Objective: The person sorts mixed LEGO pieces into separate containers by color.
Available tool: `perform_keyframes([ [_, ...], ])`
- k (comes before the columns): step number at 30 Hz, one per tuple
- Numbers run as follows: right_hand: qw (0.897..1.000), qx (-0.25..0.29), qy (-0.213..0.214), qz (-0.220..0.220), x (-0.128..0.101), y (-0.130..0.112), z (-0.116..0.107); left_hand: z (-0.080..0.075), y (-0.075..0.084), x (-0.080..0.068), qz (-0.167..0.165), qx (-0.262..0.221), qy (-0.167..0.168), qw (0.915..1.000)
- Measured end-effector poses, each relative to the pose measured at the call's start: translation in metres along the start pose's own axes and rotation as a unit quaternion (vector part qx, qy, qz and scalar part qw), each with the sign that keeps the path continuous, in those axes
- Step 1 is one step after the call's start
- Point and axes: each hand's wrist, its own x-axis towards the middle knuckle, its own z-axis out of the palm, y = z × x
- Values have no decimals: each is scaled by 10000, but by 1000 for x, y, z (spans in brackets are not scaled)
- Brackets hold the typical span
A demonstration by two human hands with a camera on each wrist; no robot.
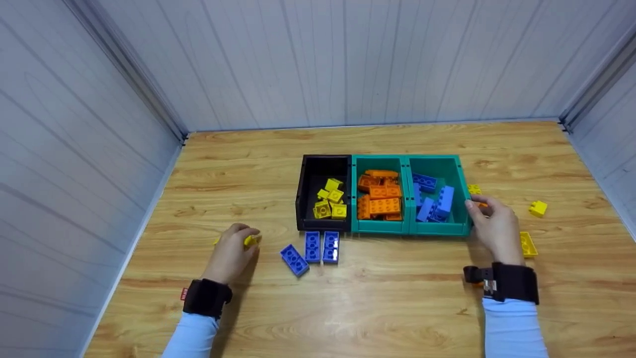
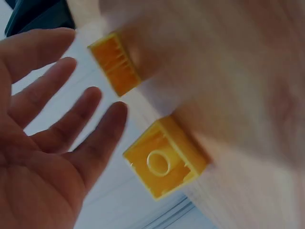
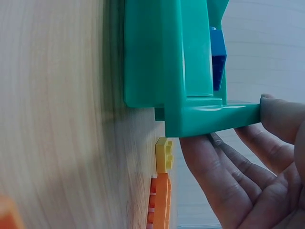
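Observation:
My left hand [image 1: 242, 239] hovers over the table's left part with fingers spread and straight [image 2: 71, 95]. Just past its fingertips lie two yellow bricks, one with its stud up [image 2: 164, 160] and one on its side [image 2: 114, 64]; the head view shows only a yellow corner [image 1: 250, 241]. My right hand [image 1: 481, 209] is at the right end of the teal bin [image 1: 435, 158]. Its thumb touches the bin's rim [image 3: 224, 114] and its straight fingers [image 3: 214, 167] lie along the outer wall. A small yellow brick [image 3: 164, 154] and an orange brick [image 3: 161, 200] lie beside that wall.
A black bin [image 1: 304, 199] holds yellow bricks, a middle teal bin [image 1: 380, 158] orange ones, and the right bin blue ones. Three blue bricks [image 1: 313, 247] lie in front of the bins. Loose yellow bricks [image 1: 537, 208] [image 1: 527, 244] sit at the right. Grey walls enclose the table.

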Motion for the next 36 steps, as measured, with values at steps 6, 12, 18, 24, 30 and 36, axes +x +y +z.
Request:
perform_keyframes([
  [6, 10000, 2, 30, -61, 0, 0, 0, 4, 5, 3, -348, 40, -268, 9990],
  [12, 9999, -34, 140, -83, 1, -1, -1, -6, 27, 16, -264, -64, -7, 9996],
  [18, 9998, -103, 164, -5, 0, 2, -2, -14, 70, 48, 363, -53, 298, 9989],
  [24, 9999, -65, 124, 56, 0, 4, -3, -9, 114, 92, 1013, -95, 105, 9948],
  [30, 10000, -16, 86, 13, 0, 3, -2, 3, 135, 121, 928, 95, -643, 9936],
  [36, 10000, 38, 32, -28, 0, 0, 0, 14, 141, 134, 726, 349, -1103, 9906],
])
